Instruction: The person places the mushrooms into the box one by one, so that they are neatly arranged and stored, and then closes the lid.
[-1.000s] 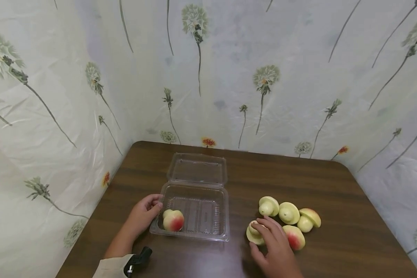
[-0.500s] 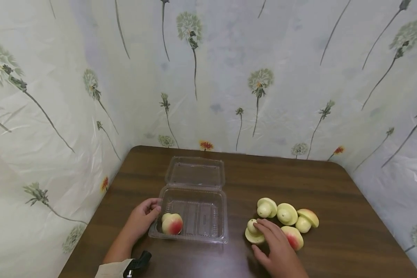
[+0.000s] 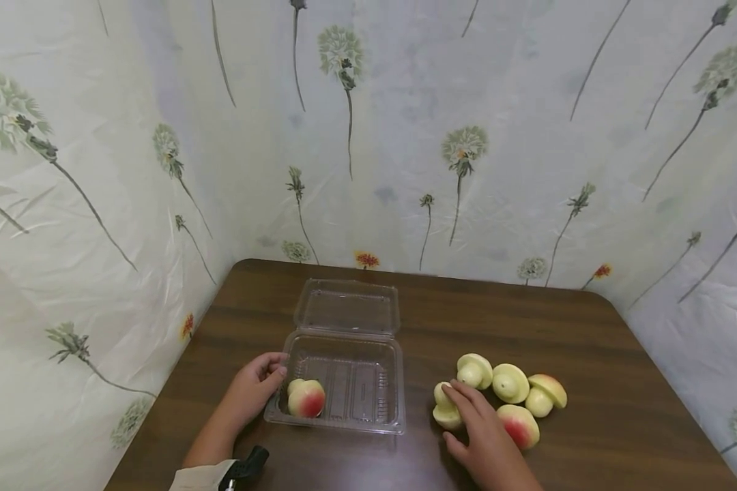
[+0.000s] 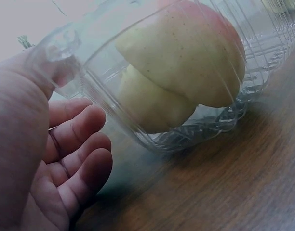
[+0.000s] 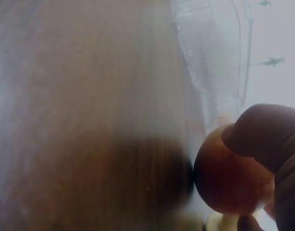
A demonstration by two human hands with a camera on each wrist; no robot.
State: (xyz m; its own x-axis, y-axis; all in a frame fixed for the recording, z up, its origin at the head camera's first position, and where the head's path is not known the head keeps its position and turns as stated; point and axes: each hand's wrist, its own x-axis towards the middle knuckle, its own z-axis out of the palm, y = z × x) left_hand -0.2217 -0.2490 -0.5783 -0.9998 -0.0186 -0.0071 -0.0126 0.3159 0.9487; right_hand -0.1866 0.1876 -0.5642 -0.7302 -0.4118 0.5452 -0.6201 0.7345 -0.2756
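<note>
A mushroom-shaped piece (image 3: 447,414), pale yellow with a reddish cap in the right wrist view, is pinched by my right hand (image 3: 485,436). The thumb presses one side of its cap (image 5: 229,178), with a fingertip on the other side. My left hand (image 3: 254,389) grips the left rim of a clear plastic clamshell container (image 3: 368,428), whose lid (image 3: 347,307) lies folded back. Inside, at the near left corner, rests one similar piece (image 3: 307,399), its red blush facing up. Through the clear wall in the left wrist view, its cap and stem (image 4: 154,103) show.
Several more mushroom-shaped pieces lie around my right hand: one at the back (image 3: 474,372), one in the middle (image 3: 510,383), one at the right (image 3: 546,394) and one red-blushed (image 3: 518,426). A brown wooden table (image 3: 454,320) meets a floral-patterned sheet (image 3: 393,136) behind.
My right fingers have closed on the nearest mushroom-shaped piece, which has tipped so that its stem points away from me. My left hand and the container stay in place.
</note>
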